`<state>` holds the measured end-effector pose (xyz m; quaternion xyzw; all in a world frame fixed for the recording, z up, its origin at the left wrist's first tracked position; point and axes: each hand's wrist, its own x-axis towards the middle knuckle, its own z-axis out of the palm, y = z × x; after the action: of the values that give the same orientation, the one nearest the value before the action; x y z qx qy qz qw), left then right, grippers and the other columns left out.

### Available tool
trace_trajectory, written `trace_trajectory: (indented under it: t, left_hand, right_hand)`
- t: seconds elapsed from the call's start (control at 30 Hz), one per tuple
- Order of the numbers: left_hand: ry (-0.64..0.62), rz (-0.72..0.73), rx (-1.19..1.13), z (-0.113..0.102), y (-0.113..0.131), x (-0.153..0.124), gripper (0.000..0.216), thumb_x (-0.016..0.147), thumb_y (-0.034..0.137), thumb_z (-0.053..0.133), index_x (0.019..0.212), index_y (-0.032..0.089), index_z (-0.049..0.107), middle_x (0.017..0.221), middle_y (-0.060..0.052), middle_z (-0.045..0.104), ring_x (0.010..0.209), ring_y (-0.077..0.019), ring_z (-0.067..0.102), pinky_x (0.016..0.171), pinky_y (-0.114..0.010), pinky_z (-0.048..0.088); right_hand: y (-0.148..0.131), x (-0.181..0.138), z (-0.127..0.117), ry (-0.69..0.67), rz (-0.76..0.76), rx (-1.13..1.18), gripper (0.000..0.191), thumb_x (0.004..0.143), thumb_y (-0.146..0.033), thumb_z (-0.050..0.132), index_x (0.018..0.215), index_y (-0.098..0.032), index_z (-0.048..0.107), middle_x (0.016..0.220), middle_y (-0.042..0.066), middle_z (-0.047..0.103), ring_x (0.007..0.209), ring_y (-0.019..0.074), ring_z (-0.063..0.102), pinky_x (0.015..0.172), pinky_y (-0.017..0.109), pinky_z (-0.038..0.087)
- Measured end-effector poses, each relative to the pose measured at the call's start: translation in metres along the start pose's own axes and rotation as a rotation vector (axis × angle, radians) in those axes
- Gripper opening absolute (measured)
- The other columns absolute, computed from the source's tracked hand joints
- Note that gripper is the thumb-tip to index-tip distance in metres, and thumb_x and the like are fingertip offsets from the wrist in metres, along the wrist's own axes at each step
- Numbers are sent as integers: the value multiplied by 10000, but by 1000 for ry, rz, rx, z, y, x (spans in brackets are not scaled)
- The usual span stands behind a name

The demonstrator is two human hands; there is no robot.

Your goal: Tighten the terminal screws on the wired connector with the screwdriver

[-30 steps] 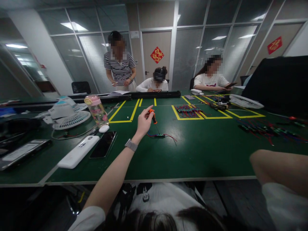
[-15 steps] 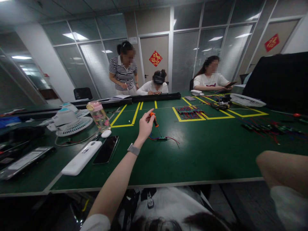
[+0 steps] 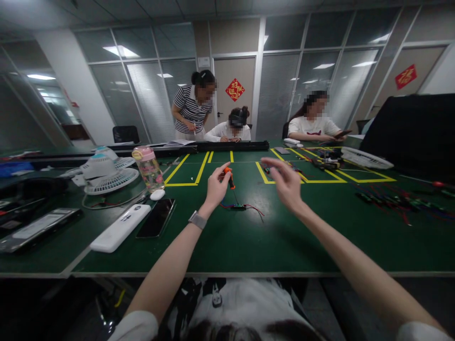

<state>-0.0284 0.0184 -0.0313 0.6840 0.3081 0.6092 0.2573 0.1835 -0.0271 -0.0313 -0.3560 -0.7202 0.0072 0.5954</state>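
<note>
My left hand (image 3: 215, 186) is raised above the green table (image 3: 249, 237) and pinches a small orange-handled screwdriver (image 3: 229, 176), its thin tip pointing down at a small circuit board with red and blue wires (image 3: 239, 206). My right hand (image 3: 285, 183) hovers in the air to the right of the screwdriver, fingers spread and holding nothing. A watch sits on my left wrist.
At left lie a white power bank (image 3: 119, 227), a black phone (image 3: 156, 217), a pink-capped bottle (image 3: 148, 166) and white desk fans (image 3: 106, 171). Yellow tape boxes mark the table; wired parts (image 3: 391, 199) lie at right. Three people are at the far side.
My right arm has swung up from the lower right and its open hand now hovers beside the screwdriver. My left hand has stayed in place with the screwdriver.
</note>
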Motion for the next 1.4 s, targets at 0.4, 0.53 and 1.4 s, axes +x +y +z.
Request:
trace_trajectory:
  t: [0.4, 0.53, 1.4]
  left_hand:
    - [-30, 5, -11, 1, -1, 0, 341, 880, 218, 513, 1213, 186, 580, 1086, -77, 641, 947, -145, 632, 843, -265, 497]
    - [-62, 45, 14, 2, 5, -3, 330, 891, 193, 484, 1204, 201, 585, 1046, -63, 640, 900, -134, 629, 829, -265, 498]
    - [-3, 80, 71, 3, 10, -5, 225, 849, 271, 574, 1043, 196, 663, 939, -48, 617, 809, -125, 611, 732, -232, 504]
  right_hand:
    - [45, -46, 55, -647, 176, -41, 239, 800, -368, 626, 965, -240, 742, 1124, 76, 690, 1053, 249, 628, 930, 400, 483]
    - [46, -45, 54, -654, 166, -44, 241, 806, -364, 621, 977, -243, 739, 1135, 75, 686, 1059, 250, 629, 935, 398, 482]
    - [48, -44, 54, -655, 180, -24, 226, 801, -369, 628, 961, -259, 744, 1129, 55, 691, 1058, 248, 634, 935, 390, 484]
